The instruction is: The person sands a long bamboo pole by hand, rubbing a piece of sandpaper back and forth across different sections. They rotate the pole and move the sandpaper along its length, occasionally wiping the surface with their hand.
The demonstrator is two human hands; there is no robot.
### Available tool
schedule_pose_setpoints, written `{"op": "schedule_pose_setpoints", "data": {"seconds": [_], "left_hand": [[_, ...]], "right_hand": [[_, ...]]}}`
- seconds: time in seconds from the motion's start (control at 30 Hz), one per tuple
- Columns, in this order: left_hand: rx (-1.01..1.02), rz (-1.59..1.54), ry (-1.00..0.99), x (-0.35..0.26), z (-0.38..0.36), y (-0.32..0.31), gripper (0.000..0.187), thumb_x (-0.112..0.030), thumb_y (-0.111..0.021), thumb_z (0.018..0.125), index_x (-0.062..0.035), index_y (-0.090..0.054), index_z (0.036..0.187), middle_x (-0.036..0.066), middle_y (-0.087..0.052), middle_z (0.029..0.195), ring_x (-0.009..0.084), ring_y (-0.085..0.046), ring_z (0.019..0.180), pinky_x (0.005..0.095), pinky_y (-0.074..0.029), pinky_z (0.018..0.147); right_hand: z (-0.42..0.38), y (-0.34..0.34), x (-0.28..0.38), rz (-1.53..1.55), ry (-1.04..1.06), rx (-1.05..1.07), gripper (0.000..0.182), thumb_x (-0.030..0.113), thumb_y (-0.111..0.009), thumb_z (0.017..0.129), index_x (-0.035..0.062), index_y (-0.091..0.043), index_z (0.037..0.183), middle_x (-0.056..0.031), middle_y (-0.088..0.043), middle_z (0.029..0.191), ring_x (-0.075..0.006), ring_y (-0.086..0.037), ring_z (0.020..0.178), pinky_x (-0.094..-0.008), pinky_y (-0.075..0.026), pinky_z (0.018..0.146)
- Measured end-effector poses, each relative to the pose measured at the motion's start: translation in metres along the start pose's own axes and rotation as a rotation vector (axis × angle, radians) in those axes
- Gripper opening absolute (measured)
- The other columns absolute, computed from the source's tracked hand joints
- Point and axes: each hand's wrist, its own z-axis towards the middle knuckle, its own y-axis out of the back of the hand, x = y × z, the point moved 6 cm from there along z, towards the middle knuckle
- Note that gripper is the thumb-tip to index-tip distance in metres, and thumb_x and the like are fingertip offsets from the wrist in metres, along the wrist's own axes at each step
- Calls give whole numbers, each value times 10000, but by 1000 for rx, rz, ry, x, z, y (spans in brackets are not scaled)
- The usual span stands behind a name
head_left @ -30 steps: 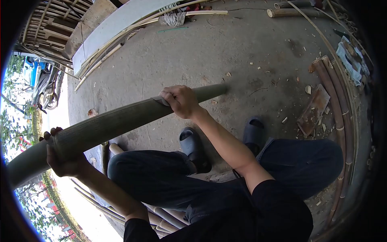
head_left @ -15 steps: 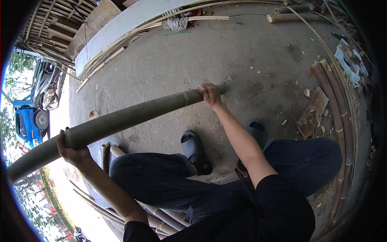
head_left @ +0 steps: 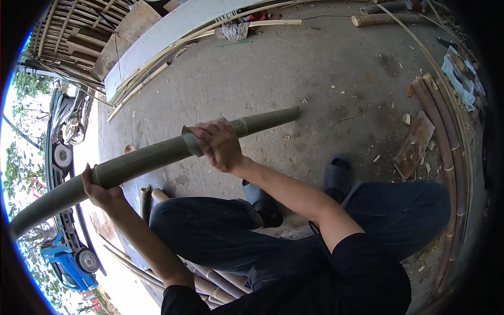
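A thick green bamboo pole [head_left: 144,160] lies slanted across the view, its lower left end near the frame edge and its narrower end above the floor. My left hand [head_left: 100,190] grips it from below near a joint, fingers partly round it. My right hand [head_left: 216,144] is closed over the pole nearer its narrow end. A curved grey-green piece [head_left: 192,143] sits against the pole at the fingers of my right hand; what it is, I cannot make out.
Bamboo poles [head_left: 438,123] lie along the right beside a flat brown piece [head_left: 415,144] and wood chips. Cut bamboo [head_left: 215,286] is below left. A plastic bag [head_left: 233,32] and long strips lie at the top. A blue truck [head_left: 68,265] is outside.
My right hand has moved left along the pole, from near its narrow end towards the middle. The curved piece now shows at its fingers. The vehicles outside have shifted downwards in view.
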Motion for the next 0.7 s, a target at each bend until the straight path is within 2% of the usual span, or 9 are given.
{"op": "schedule_pose_setpoints", "data": {"seconds": [0.1, 0.13, 0.17, 0.23, 0.3, 0.37, 0.47, 0.57, 0.7], "left_hand": [[44, 72, -98, -3, -3, 3, 320, -209, -765, 820, -39, -614, 1045, 80, -621, 935, 229, -642, 873, 391, -552, 863], [-37, 40, 16, -2, -1, 4, 318, -216, -766, 816, -43, -620, 1039, 73, -629, 930, 229, -646, 870, 396, -555, 859], [-46, 49, 12, -2, 1, 6, 318, -216, -766, 816, -43, -620, 1039, 73, -629, 930, 229, -646, 870, 396, -555, 859], [-74, 87, 30, 1, 2, 13, 305, -215, -762, 817, -41, -626, 1028, 71, -630, 912, 230, -651, 852, 394, -561, 852], [-60, 96, 56, 4, 8, 23, 295, -215, -759, 821, -39, -627, 1018, 72, -632, 901, 230, -651, 840, 390, -562, 845], [-41, 94, 86, 11, 8, 31, 285, -215, -755, 825, -37, -628, 1008, 73, -635, 890, 231, -652, 828, 387, -563, 838], [49, 186, -54, 8, 9, 32, 262, -210, -745, 835, -35, -628, 990, 76, -640, 878, 227, -652, 812, 377, -561, 827], [-39, 77, 70, 12, 19, 30, 255, -208, -742, 840, -35, -630, 990, 80, -649, 891, 225, -653, 809, 376, -561, 812], [-29, 44, 31, 4, 8, 14, 270, -211, -746, 842, -25, -641, 1008, 96, -646, 927, 226, -648, 859, 383, -550, 847]], "right_hand": [[5, -16, 47, 16, 86, -14, 452, 361, -526, 1002, 148, -532, 1401, -94, -571, 1331, -313, -507, 1245, -539, -320, 1116], [1, -21, 54, -2, 125, -12, 501, 379, -540, 995, 159, -491, 1442, -96, -529, 1384, -322, -470, 1288, -552, -287, 1142], [-4, -23, 47, 9, 122, -6, 501, 379, -540, 995, 159, -491, 1442, -96, -529, 1384, -322, -470, 1288, -552, -287, 1142], [-26, -18, -2, -59, 3, 17, 547, 393, -560, 979, 202, -443, 1478, -87, -513, 1400, -318, -429, 1336, -547, -268, 1158], [-55, -2, -64, -192, -14, 15, 547, 464, -503, 996, 204, -446, 1473, -90, -512, 1395, -324, -449, 1316, -545, -276, 1148], [-69, 14, -112, -164, -5, 27, 522, 499, -414, 1022, 184, -492, 1431, -107, -537, 1358, -338, -478, 1279, -536, -296, 1131], [-86, 48, -182, -177, -139, 32, 521, 474, -311, 1046, 130, -549, 1356, -142, -574, 1298, -359, -505, 1237, -511, -331, 1100], [-126, 72, -275, -341, -213, 50, 540, 450, -259, 1052, 100, -574, 1316, -155, -592, 1286, -354, -526, 1221, -494, -372, 1064], [-85, 59, -216, -158, -126, 76, 534, 429, -268, 1050, 93, -639, 1235, -156, -640, 1238, -342, -576, 1182, -492, -411, 1034]]}}
